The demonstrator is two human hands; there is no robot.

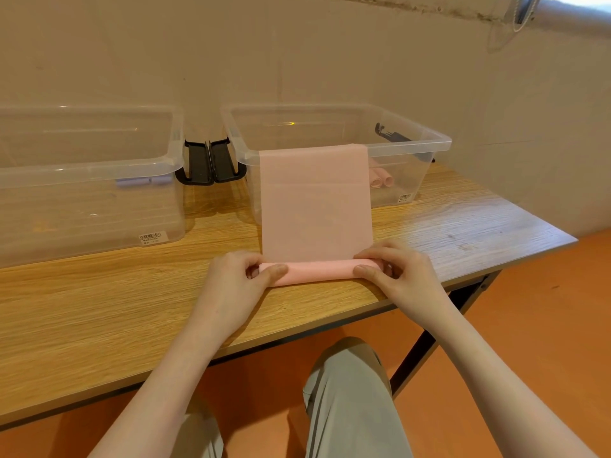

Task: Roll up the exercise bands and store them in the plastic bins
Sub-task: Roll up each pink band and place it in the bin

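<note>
On wood table (99,309), both hands (238,276) (396,272) pinching pink band (315,206) roll ends before bin (413,150); uneven rolling risking a skewed, telescoping roll.

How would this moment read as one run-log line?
step: rolling pink band | left hand: pinches roll | right hand: pinches roll | band's far end: draped over right bin

Warm dim light, soft focus, wide-angle bowing
</note>
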